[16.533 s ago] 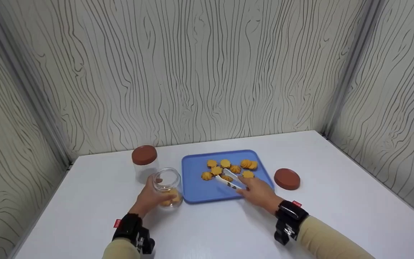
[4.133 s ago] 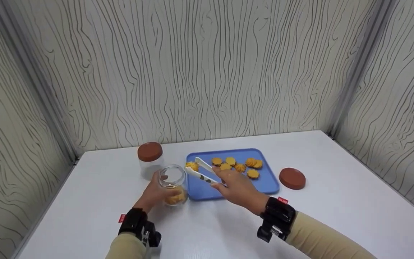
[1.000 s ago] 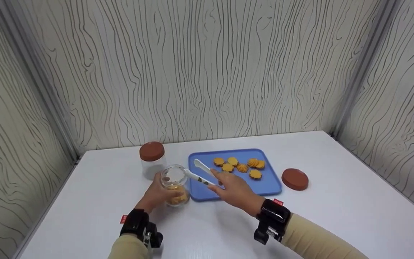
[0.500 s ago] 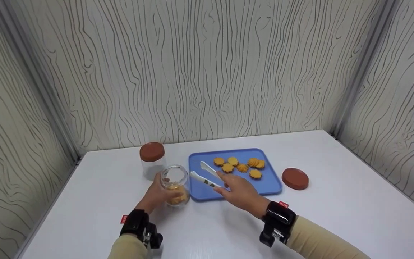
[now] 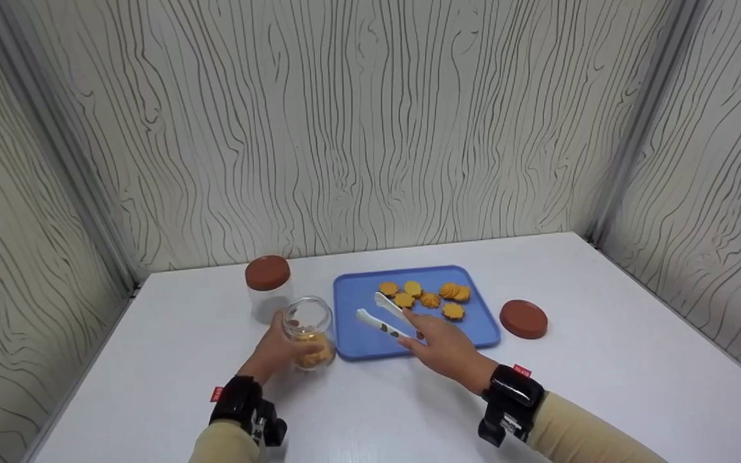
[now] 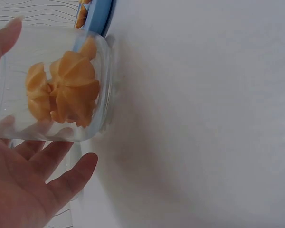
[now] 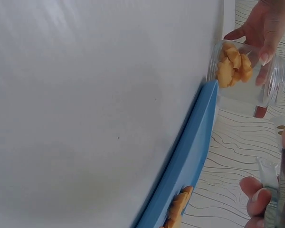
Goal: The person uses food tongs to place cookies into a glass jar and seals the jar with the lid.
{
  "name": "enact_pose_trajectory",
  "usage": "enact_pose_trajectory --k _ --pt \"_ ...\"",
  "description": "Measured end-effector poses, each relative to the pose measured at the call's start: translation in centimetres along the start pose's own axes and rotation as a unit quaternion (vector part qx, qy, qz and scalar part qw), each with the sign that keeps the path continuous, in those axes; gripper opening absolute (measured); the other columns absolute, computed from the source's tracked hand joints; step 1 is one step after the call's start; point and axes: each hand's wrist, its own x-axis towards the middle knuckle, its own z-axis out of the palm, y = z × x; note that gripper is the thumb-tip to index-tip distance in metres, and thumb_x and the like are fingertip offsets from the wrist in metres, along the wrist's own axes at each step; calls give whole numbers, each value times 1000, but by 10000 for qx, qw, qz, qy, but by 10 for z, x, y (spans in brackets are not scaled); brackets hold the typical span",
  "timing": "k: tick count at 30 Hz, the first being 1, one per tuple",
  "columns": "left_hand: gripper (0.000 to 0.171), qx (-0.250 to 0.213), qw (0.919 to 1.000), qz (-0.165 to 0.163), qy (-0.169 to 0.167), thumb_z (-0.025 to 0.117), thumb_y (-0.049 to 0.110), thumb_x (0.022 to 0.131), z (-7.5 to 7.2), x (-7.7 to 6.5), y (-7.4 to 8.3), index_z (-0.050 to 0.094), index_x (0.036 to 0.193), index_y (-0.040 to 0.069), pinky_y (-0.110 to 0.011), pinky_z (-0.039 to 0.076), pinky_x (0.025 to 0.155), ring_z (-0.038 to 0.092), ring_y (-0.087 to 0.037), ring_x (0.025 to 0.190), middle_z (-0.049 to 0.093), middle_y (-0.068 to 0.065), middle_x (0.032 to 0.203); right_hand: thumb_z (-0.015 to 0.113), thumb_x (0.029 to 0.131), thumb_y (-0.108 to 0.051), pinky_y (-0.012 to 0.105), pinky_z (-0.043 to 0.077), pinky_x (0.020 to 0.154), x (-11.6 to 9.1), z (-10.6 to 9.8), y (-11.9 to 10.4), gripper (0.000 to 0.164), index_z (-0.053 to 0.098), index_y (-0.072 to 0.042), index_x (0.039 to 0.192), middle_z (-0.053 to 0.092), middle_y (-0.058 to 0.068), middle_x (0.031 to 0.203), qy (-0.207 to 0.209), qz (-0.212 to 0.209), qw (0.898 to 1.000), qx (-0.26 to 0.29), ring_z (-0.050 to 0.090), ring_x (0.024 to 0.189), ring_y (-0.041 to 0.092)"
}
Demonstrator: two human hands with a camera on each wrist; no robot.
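Observation:
My left hand (image 5: 283, 348) grips an uncapped clear jar (image 5: 327, 331) standing beside the tray's left edge. Inside it lie several golden swirl cookies (image 6: 73, 85), heaped at the bottom. Fingers and thumb wrap the jar's sides in the left wrist view. Over the blue tray (image 5: 359, 342), my right hand (image 5: 448, 350) holds white tongs (image 5: 380, 326) with a dark pattern; their two arms are spread, with nothing between the tips. The tips point left, near a flower-shaped cookie (image 5: 404, 300). More cookies (image 5: 453, 312) lie toward the tray's back and right.
A second clear jar (image 5: 271, 305) with a brown-red lid (image 5: 267, 272) stands behind my left hand. A loose lid of that colour (image 5: 523, 319) lies right of the tray. Patterned panels (image 5: 345, 128) rise behind and beside the white table (image 5: 370, 411).
About four seconds ago the tongs held a cookie beside the jar; it has left them. Since then they have moved right over the tray, tips empty. Two cookies near the tray's front-left are gone since the earliest frame.

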Motion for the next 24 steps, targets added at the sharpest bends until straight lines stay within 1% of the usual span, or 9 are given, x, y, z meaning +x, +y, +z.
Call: enact_pose_trajectory --k 6,10,17,24 --pt "105 32 9998 -177 -57 88 25 71 -2 -2 2 21 147 -1 -55 28 110 38 -39 131 42 -26 141 60 96 -32 30 39 60 -4 0 5 57 48 4 139 52 0 82 39 74 10000 5 46 73 15" --pt "103 -26 9999 -119 -24 87 20 71 -2 -3 2 22 146 -3 -54 27 110 39 -40 130 43 -27 139 60 96 -32 30 39 61 -6 0 6 57 47 2 141 51 -1 83 -51 228 9997 57 46 74 14" --pt "100 -98 9999 -28 -15 86 18 72 -2 -5 4 23 146 -4 -54 27 110 39 -41 130 44 -28 138 62 96 -30 32 40 63 -9 1 10 57 47 0 141 50 -1 82 -74 445 9990 14 46 75 15" --pt "99 -156 9999 64 -9 86 17 72 -2 -5 4 23 145 -5 -54 27 110 39 -41 130 44 -29 138 64 94 -29 32 40 62 -13 -3 15 56 48 -4 142 50 -1 81 -108 842 9964 67 47 72 15"
